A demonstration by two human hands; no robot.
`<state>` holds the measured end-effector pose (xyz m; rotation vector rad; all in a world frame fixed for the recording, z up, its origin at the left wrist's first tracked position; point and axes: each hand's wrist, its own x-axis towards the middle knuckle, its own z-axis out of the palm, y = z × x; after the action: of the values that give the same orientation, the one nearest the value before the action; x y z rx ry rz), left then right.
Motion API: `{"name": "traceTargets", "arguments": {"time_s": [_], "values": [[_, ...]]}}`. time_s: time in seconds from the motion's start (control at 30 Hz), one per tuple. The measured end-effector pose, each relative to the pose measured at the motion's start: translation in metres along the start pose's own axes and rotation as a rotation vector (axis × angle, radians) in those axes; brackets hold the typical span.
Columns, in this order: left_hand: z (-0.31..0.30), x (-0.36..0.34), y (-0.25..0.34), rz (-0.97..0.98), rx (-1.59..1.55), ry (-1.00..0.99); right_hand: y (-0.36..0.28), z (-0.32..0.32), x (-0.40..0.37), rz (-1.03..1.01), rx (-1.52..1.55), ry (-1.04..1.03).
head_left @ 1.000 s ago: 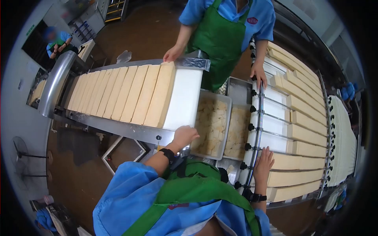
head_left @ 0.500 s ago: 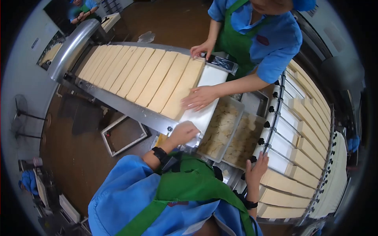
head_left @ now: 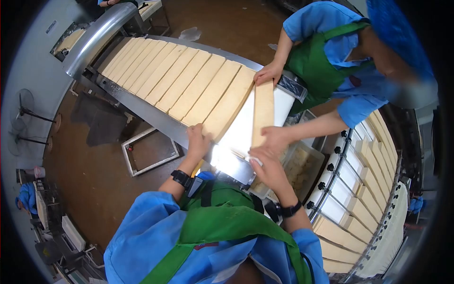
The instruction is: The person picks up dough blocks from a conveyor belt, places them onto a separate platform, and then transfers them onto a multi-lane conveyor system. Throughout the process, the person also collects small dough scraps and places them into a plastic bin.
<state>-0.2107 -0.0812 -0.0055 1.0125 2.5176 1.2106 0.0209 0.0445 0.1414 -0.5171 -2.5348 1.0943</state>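
Several pale yellow, dough-like strips (head_left: 196,90) lie side by side on a conveyor. My left hand (head_left: 198,140) rests against the near end of the last strip in the row, its fingers and thumb apart. A separate pale strip (head_left: 263,106) lies at an angle over the white belt (head_left: 241,128). At its near end is my right hand (head_left: 269,168), fingers and thumb bent around that end. A co-worker's hands hold the same strip, one at its far end and one beside my right hand.
A co-worker (head_left: 326,52) in a green apron leans in from the far side. Right of the belt stands a clear tub (head_left: 302,168) of pale pieces. Beyond it, a rail with black knobs (head_left: 330,166) borders more strips (head_left: 340,236). A metal frame (head_left: 150,150) lies lower left.
My right hand has left the knobbed rail and reached the separate strip. My left hand has moved up and left to the row's end. The co-worker has parted one strip from the row.
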Motion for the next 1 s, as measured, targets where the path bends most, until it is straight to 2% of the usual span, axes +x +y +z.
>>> {"name": "traceTargets", "arguments": {"time_s": [0.07,0.17,0.27,0.4,0.6,0.77,0.83,1.0], "values": [[-0.008,0.004,0.023,-0.055,0.033,-0.120,0.016,0.020,0.039,-0.071,-0.067,0.092],[-0.014,0.007,0.040,-0.091,0.032,-0.181,0.053,0.044,0.092,-0.010,-0.255,0.138],[-0.017,0.012,0.041,-0.088,0.032,-0.259,0.091,0.068,0.137,0.172,-0.480,0.159],[-0.021,0.016,0.048,-0.064,0.045,-0.351,0.127,0.079,0.196,0.433,-0.608,0.156],[-0.033,0.028,0.053,-0.030,0.108,-0.503,0.141,0.070,0.270,0.562,-0.601,0.149],[-0.040,0.035,0.060,-0.076,0.140,-0.602,0.130,0.068,0.274,0.700,-0.527,0.127],[-0.037,0.038,0.061,-0.029,0.146,-0.621,0.135,0.063,0.260,0.710,-0.523,0.259],[-0.034,0.047,0.067,0.137,0.136,-0.689,0.116,-0.005,0.215,1.080,-0.398,0.303]]}}
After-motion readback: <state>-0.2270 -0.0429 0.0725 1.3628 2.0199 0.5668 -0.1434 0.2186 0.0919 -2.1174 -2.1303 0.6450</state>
